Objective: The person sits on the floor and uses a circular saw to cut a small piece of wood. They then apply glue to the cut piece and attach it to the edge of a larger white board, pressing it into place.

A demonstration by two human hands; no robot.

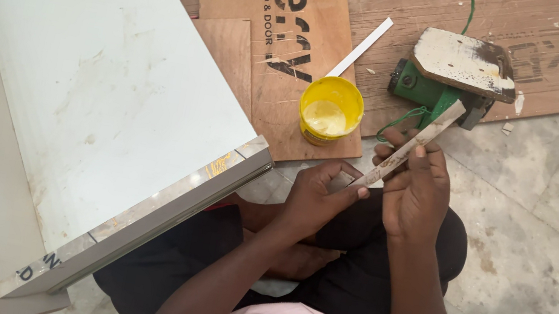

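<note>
From the head camera, the right hand (418,189) is clamped round a narrow stained strip (412,144), held slanting over the lap; the left hand (314,198) is closed on its lower end, thumb along it; just beyond stands an open yellow tub of cream paste (331,109), near a green power tool (447,75); the white panel (87,77) shows a bare grey edge, so, by my reckoning, edging is unfinished.

pink short sleeves, black trousers
</note>
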